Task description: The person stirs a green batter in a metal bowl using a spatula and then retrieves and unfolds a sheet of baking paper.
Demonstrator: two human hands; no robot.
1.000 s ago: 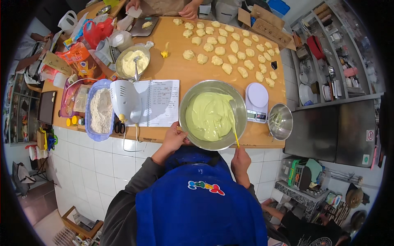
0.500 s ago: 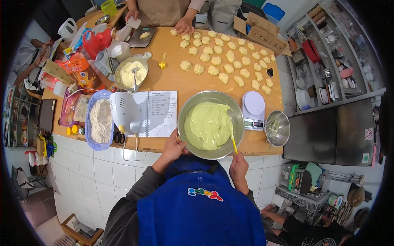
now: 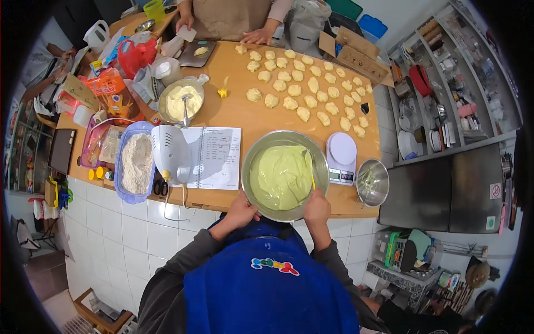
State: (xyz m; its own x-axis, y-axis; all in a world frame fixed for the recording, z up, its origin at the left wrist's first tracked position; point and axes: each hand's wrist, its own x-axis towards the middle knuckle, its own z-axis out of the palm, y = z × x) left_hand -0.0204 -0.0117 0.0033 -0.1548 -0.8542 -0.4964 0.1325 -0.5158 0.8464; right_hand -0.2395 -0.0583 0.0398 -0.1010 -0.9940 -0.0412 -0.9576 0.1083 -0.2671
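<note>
A steel bowl (image 3: 255, 196) of smooth pale green batter (image 3: 275, 175) sits at the table's front edge. My left hand (image 3: 243, 209) grips its lower left rim. My right hand (image 3: 317, 210) holds the yellow spatula (image 3: 312, 181), whose head is sunk in the batter at the right side. An open notebook (image 3: 214, 157) and white hand mixer (image 3: 167, 153) lie left of the bowl, near a blue tub of flour (image 3: 136, 161). A digital scale (image 3: 341, 156) and smaller steel bowl (image 3: 377, 177) stand to the right.
Rows of dough pieces (image 3: 311, 86) cover the wooden table's (image 3: 233, 117) back right. A co-worker's hands (image 3: 256, 35) are at the far edge, by a cardboard box (image 3: 356, 53). A bowl of cream (image 3: 183, 103) and many bags (image 3: 111, 89) crowd the left. Shelves (image 3: 434, 89) line the right.
My right hand has moved up and left with the spatula, closer to the bowl. The co-worker's right hand reached onto the dough pieces, then shifted slightly right.
</note>
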